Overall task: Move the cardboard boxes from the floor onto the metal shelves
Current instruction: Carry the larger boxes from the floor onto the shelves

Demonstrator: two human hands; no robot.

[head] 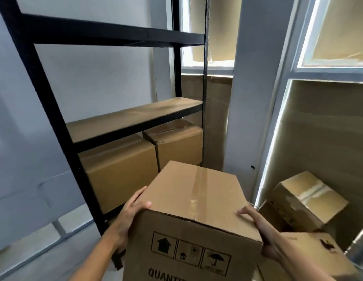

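I carry a taped cardboard box (194, 216) with printed handling symbols in front of me. My left hand (130, 216) grips its left side, thumb over the top edge. My right hand (257, 226) holds its right side, fingers lying on the top. The black metal shelf unit (61, 126) stands ahead on the left. Its middle shelf board (134, 116) is bare. Two cardboard boxes (120, 171) (176, 142) sit side by side on the lower shelf.
Two more boxes (304, 197) (310, 258) lie stacked on the floor at the right, by a window wall. A grey pillar (249, 98) stands right of the shelf. Grey wall runs along the left.
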